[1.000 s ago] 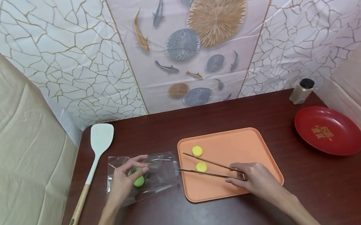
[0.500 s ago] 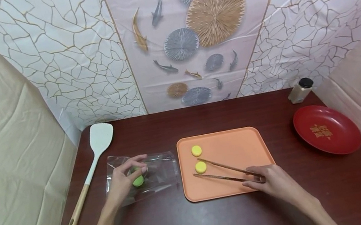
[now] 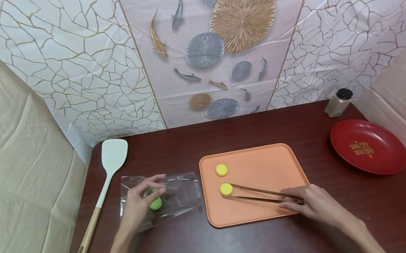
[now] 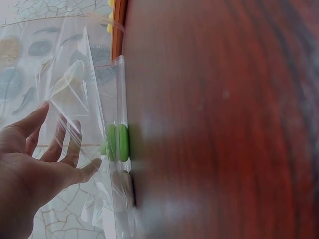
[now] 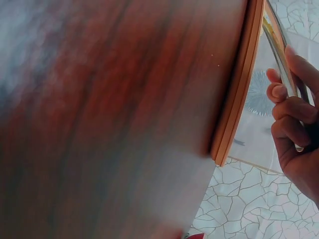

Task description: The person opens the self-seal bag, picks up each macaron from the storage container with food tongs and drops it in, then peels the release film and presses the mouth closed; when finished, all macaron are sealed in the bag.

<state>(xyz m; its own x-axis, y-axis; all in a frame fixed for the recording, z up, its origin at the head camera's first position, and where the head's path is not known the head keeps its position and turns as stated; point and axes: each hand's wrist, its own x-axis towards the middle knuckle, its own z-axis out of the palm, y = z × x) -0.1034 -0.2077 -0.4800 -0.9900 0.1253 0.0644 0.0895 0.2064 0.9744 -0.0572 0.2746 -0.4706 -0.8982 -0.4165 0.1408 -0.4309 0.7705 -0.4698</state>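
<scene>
In the head view, my left hand (image 3: 141, 201) is at a clear plastic bag (image 3: 183, 192) on the table, a green macaron (image 3: 155, 204) beneath the fingers. The left wrist view shows the fingers spread apart against the film, some seen through it, with the green macaron (image 4: 117, 143) inside. A pale round thing (image 4: 127, 188) lies beside it, unclear behind the plastic. My right hand (image 3: 314, 202) holds metal tongs (image 3: 256, 193). Their tips lie either side of the nearer yellow macaron (image 3: 226, 189) on the orange tray (image 3: 274, 164). Another yellow macaron (image 3: 221, 170) sits behind it.
To the left lies a white spatula (image 3: 113, 157) with a wooden handle. A red plate (image 3: 385, 145) is at the right, with a black-capped jar (image 3: 338, 104) behind it. Patterned cloth (image 3: 105, 71) hangs along the table's back edge.
The right hand has drawn back to the right with the tongs. Their tips, first spread wide, have come together around the nearer yellow macaron. My left hand has stayed in place.
</scene>
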